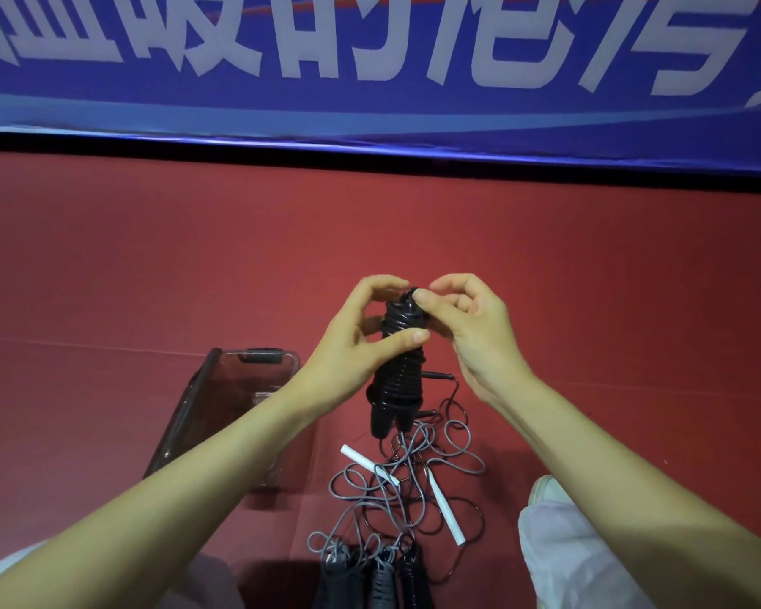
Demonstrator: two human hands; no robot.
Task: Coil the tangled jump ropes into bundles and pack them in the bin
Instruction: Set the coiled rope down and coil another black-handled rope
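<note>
Both hands, left hand (357, 345) and right hand (466, 327), gripping glossy black coiled rope bundle (398, 380)

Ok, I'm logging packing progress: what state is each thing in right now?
black rope: coiled into a bundle, held upright off the floor.
left hand: grips the black rope's middle.
right hand: pinches the black rope's top end.
grey rope: loose and tangled on the floor.
bundles: coiled, on the floor, outside the bin.
bin: on the floor; contents unclear.
</note>
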